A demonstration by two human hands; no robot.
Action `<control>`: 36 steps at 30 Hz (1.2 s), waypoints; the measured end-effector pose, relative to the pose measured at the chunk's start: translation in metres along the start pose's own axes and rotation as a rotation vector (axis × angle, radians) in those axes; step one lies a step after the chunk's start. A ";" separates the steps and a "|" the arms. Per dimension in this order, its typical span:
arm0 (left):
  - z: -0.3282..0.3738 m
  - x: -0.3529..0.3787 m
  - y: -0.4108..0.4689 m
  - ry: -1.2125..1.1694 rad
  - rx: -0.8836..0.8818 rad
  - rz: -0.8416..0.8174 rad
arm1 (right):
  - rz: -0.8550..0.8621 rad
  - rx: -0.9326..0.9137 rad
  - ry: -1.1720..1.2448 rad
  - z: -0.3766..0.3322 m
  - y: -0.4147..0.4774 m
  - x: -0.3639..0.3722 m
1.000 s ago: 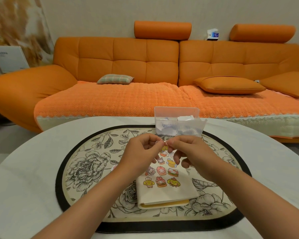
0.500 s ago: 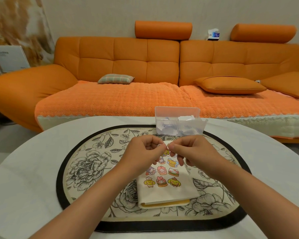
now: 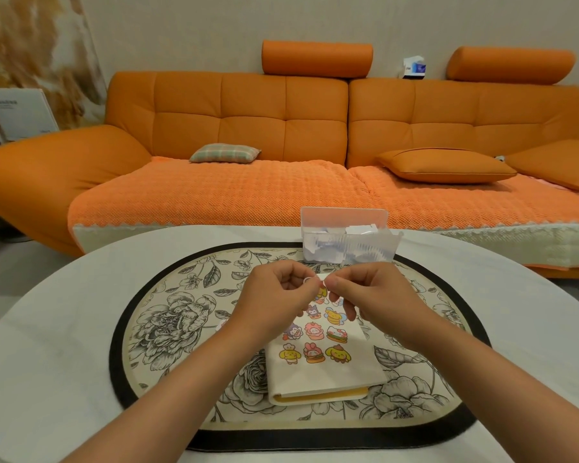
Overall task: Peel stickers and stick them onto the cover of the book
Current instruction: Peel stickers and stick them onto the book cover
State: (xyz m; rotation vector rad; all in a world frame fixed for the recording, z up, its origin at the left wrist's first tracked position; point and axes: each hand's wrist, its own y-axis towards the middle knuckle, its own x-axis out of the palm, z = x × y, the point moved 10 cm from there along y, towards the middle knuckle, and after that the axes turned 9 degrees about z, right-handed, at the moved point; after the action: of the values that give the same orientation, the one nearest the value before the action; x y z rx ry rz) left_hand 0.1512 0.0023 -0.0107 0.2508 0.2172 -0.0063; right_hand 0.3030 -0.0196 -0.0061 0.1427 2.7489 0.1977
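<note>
Peeling a sticker over the book
Pulled unevenly, the tiny sticker could tear or fold onto itself (glue to glue). The left hand and right hand are curled, fingertips pinching it between them, above the book lying on a mat on the desk.

Matt cream, cloth-like finish on book cover. Held sticker: white, paper-like. Clear smooth plastic for box. Smooth printed mat w/ black edge. Matt white table. Sofa: smooth leather-look back, rough woven cloth over seat. Plaid cloth cushion. Orange pillow in same leather-look.
</note>
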 end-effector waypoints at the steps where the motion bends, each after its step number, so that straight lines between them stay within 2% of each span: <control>1: 0.000 -0.001 0.000 0.000 0.000 0.004 | 0.001 0.004 0.006 0.000 0.000 0.000; 6: 0.002 -0.003 0.000 -0.001 0.002 0.021 | 0.009 0.020 0.061 -0.002 0.000 0.000; 15: 0.002 0.000 -0.001 -0.001 0.014 0.006 | 0.035 -0.054 -0.034 -0.007 -0.002 -0.001; 19: 0.005 0.001 -0.003 0.008 0.031 0.004 | 0.064 -0.142 -0.121 -0.011 -0.001 -0.002; 25: 0.007 0.005 -0.008 0.037 0.055 0.009 | 0.151 -0.340 -0.378 -0.024 -0.007 -0.003; 27: 0.007 0.004 -0.007 0.034 0.049 0.021 | 0.138 -0.326 -0.348 -0.023 -0.006 -0.001; 30: 0.004 0.000 -0.007 0.032 0.044 0.069 | 0.105 -0.190 -0.194 -0.013 -0.002 -0.001; 32: 0.007 -0.004 -0.008 0.078 0.097 0.124 | 0.108 -0.115 -0.113 -0.008 -0.001 -0.002; 36: 0.032 -0.011 -0.018 0.326 0.411 0.254 | 0.142 -0.120 -0.120 -0.007 -0.003 -0.004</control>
State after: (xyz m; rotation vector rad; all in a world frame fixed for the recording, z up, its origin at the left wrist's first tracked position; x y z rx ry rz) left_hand 0.1470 -0.0235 0.0172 0.6894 0.5079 0.2451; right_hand 0.3041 -0.0236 0.0012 0.3073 2.6009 0.3791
